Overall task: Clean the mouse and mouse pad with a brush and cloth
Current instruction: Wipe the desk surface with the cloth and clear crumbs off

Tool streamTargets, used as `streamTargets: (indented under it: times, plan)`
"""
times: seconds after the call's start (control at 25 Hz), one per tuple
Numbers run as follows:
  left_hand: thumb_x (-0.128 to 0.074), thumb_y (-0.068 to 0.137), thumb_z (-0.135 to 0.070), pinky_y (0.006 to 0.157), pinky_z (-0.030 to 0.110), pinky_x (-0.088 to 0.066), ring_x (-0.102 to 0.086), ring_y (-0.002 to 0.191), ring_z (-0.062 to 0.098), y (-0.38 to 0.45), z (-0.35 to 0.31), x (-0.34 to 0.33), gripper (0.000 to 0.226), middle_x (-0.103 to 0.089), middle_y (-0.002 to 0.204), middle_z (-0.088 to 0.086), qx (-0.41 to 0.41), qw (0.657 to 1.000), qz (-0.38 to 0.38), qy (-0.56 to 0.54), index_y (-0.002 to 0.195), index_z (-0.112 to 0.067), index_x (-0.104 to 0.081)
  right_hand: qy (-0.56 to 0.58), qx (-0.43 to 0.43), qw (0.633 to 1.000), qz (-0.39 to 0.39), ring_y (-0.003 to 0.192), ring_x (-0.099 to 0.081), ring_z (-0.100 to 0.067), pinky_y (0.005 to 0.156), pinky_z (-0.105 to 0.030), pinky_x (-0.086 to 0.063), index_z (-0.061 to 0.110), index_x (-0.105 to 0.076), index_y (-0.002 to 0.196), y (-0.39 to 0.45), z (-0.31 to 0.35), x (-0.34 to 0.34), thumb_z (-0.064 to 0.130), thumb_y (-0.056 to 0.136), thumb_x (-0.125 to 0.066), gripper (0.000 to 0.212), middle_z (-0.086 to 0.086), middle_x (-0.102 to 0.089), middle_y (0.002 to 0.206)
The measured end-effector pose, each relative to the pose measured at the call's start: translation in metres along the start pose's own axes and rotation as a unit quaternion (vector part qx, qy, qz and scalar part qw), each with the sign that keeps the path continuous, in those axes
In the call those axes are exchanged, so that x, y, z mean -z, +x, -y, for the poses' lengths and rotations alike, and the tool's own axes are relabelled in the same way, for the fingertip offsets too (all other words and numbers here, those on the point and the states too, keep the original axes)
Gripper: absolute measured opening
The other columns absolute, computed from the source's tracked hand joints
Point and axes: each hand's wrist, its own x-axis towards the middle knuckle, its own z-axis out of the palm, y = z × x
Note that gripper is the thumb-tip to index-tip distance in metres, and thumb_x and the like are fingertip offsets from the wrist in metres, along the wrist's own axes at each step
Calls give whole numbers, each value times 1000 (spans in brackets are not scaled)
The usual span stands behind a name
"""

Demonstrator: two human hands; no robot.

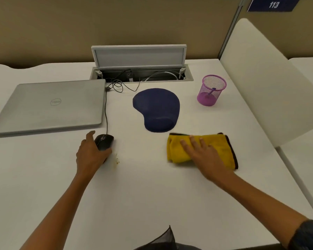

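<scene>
Little looks done: left hand (pixel 90 152) curled round the black mouse (pixel 105 141), right hand (pixel 201 150) flat on the yellow cloth (pixel 222 147), crumbs (pixel 117 158) remaining, brush (pixel 209 93) unused.

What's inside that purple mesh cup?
Through the mesh of the cup, one thin purple stick-like item leans inside; it may be the brush, but I cannot tell. Whatever lies on the bottom is too blurred to make out.
</scene>
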Motion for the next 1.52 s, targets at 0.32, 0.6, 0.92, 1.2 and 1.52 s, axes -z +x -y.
streamTargets:
  times: [0.32,0.6,0.92,1.2,1.52]
  plan:
    - [-81,67,-22,89,38,-44,-53,109,28,5,-4,36,83,-53,124,13,-53,993,-35,-101,136,-18,-35,119,-136,977,-116,104,-58,-34,82,-38,-46,23,-43,136,53,-23,56,17,92,-50,45,-11,-61,121]
    - [-80,69,-20,87,39,-49,-51,98,18,11,12,57,79,-54,122,9,-46,983,-44,-171,135,-20,-36,133,60,989,-28,116,-43,-22,81,-30,-39,34,-45,135,25,39,45,13,90,-52,50,-3,-49,131]
    - [-78,70,-31,64,17,-48,-53,91,14,20,2,86,74,-49,108,-1,-51,962,-81,-254,131,-22,-38,176,86,971,-139,116,-41,-28,90,-40,-44,20,-49,132,150,133,118,11,87,-61,47,-10,-50,124]
    - [-78,70,-33,87,43,-53,-56,102,21,24,7,76,76,-54,122,9,-62,974,-54,-210,132,-22,-37,220,60,972,-50,127,-37,-25,106,-46,-22,41,-59,120,143,194,59,20,90,-57,36,0,-48,132]
    - [-79,68,-35,88,44,-52,-56,100,20,5,14,47,76,-56,119,8,-44,977,-48,-203,132,-22,-39,213,262,939,69,131,-34,-15,105,-52,-12,35,-68,105,52,169,58,-2,80,-54,46,7,-54,128]
